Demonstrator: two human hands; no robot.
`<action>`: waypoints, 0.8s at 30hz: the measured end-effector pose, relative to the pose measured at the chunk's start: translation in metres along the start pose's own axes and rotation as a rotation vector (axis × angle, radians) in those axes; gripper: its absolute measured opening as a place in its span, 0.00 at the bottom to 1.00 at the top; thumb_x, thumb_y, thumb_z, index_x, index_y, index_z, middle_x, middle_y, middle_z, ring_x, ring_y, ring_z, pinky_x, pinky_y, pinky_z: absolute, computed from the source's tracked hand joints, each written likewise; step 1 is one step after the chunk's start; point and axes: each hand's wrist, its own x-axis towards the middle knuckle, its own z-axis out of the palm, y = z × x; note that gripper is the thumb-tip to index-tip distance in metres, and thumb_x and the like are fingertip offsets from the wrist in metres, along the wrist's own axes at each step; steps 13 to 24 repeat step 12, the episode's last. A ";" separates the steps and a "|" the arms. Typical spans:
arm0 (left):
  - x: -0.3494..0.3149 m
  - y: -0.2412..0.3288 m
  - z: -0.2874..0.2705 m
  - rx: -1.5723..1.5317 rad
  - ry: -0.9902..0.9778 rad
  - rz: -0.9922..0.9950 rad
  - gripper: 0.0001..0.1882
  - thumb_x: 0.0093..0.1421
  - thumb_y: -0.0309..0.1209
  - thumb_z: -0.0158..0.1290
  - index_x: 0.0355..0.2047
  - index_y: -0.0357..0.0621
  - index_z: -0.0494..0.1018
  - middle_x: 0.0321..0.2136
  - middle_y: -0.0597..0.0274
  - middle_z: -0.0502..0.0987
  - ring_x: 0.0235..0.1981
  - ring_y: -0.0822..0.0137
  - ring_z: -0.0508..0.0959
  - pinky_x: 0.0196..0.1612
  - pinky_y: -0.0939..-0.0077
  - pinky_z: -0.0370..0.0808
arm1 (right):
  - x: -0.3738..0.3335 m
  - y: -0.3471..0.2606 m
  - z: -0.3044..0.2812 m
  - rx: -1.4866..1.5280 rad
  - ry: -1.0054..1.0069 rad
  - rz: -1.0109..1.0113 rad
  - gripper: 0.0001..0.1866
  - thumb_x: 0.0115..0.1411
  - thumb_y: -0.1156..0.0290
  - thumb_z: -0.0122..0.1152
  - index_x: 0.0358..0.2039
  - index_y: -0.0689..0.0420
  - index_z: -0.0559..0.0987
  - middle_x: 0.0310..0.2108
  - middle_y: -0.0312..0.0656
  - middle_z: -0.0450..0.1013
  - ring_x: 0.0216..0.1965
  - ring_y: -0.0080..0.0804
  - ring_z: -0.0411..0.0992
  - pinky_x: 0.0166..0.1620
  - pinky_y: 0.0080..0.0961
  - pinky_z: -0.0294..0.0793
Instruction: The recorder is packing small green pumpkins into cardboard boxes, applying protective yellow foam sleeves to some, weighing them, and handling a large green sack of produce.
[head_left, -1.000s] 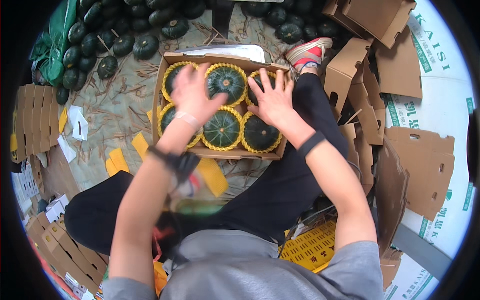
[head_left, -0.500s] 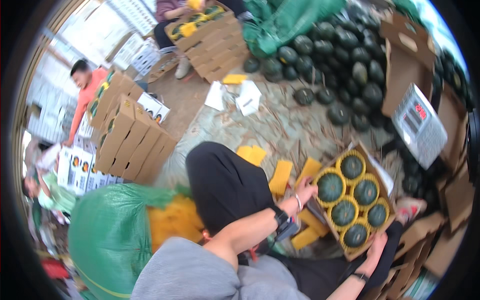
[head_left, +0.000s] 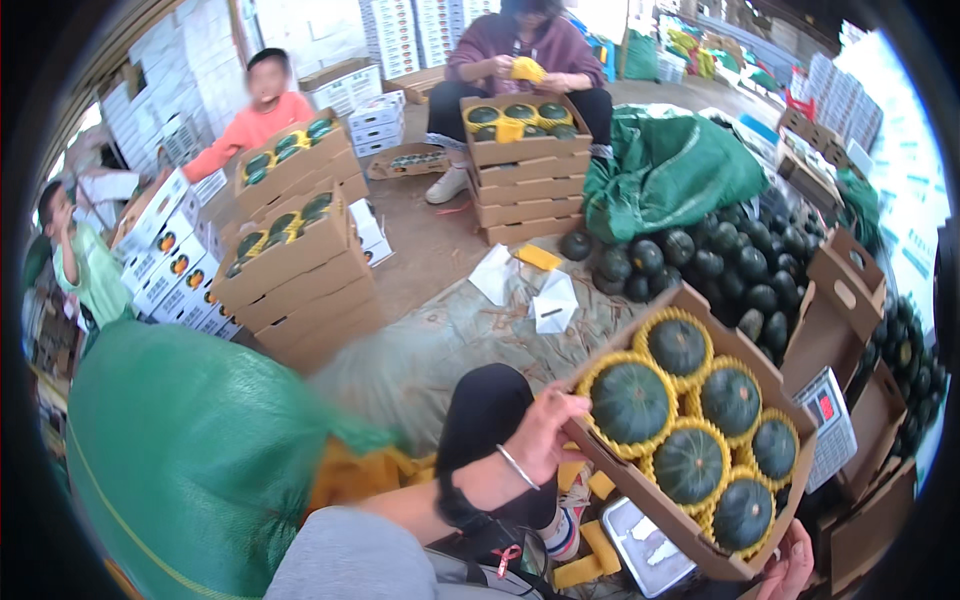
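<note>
A shallow cardboard box is raised and tilted in front of me. Several dark green squashes fill it, each wrapped in a yellow foam net. My left hand is closed on the box's left edge. At the lower right corner, my right hand grips the box, its fingers partly hidden by the cardboard. Beneath the box, a scale's flat metal platform is partly uncovered. The scale's display unit stands right of the box. Yellow foam nets lie beside the platform.
A green sack bulges at my left. Stacked boxes of squash stand beyond it. A seated person works behind another stack; two more people are at the left. Loose squashes are heaped right, near upright cardboard boxes.
Both my hands have lifted the box of squashes off the scale, uncovering its platform. My view has tilted up, bringing more of the far area into sight.
</note>
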 end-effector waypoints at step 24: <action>-0.123 0.231 -0.128 -0.310 0.432 0.926 0.31 0.51 0.54 0.51 0.51 0.52 0.68 0.47 0.54 0.74 0.50 0.50 0.74 0.47 0.38 0.72 | 0.106 0.164 -0.173 -0.192 0.227 0.213 0.12 0.58 0.64 0.57 0.42 0.53 0.73 0.29 0.35 0.73 0.26 0.28 0.72 0.25 0.25 0.73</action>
